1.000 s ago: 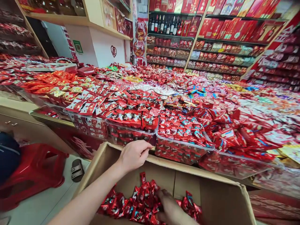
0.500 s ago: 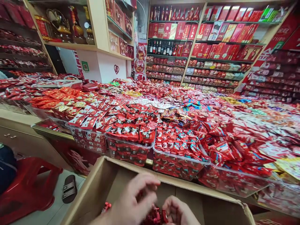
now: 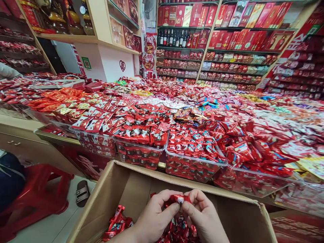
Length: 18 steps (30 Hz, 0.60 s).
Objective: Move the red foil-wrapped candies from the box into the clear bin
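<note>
Over an open cardboard box [image 3: 141, 184], my left hand [image 3: 158, 214] and my right hand [image 3: 202, 211] meet, thumbs and fingers pinched on one red-wrapped candy [image 3: 180, 199] between them. A pale spot shows on its wrapper, between the thumbs. Below my hands, more red wrapped candies [image 3: 181, 229] lie in the box, partly hidden by my wrists. Another small heap of red packets [image 3: 117, 222] rests at the box's left side.
Clear plastic bins [image 3: 196, 165] heaped with wrapped sweets line the counter beyond the box. Shelves of bottles and red gift boxes [image 3: 187, 16] stand behind. At the left are a red plastic stool [image 3: 40, 192], a sandal [image 3: 82, 193] and a seated person's dark clothing [image 3: 11, 182].
My hands have come together and risen a little, now both pinching the candy. The view has tipped downward, showing more of the box's inside and the candies in it.
</note>
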### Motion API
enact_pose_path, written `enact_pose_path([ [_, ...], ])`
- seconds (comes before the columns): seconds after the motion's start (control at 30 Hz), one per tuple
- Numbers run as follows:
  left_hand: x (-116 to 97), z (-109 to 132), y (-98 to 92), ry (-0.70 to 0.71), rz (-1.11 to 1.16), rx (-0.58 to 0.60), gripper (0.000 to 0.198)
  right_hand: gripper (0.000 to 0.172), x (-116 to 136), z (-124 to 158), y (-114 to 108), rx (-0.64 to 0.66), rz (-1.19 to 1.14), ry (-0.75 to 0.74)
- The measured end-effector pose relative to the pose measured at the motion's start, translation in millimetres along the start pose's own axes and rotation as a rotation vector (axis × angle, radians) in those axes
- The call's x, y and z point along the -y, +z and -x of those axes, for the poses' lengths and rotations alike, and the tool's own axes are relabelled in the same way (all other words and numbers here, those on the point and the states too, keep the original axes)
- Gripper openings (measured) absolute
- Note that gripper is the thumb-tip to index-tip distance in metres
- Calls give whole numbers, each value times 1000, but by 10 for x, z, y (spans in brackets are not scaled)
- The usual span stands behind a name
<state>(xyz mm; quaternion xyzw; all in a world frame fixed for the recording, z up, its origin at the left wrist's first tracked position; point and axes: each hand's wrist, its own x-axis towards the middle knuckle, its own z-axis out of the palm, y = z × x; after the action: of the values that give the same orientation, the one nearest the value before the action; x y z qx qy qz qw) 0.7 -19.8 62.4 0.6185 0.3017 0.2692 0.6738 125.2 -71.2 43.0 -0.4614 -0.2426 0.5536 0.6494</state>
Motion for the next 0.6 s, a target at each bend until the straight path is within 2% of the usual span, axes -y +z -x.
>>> enact_pose_path([
  [0.17, 36, -38, -10, -100, 86, 5, 18, 22, 21, -29, -36, -13, 72, 28],
  [0.27, 93, -37, 1, -142, 100, 28, 23, 23, 28, -25, -34, -65, -2, 18],
  [0.4, 151, -26, 6, -142, 61, 76, 25, 25, 13, -15, -57, -70, 5, 7],
  [0.5, 127, -25, -32, -95, -124, 54, 23, 16, 31, -5, -109, -18, 197, -84],
  [0.6, 83, -29, -90, 27, -387, 60, 22, 7, 87, 4, -167, 127, 481, -296],
])
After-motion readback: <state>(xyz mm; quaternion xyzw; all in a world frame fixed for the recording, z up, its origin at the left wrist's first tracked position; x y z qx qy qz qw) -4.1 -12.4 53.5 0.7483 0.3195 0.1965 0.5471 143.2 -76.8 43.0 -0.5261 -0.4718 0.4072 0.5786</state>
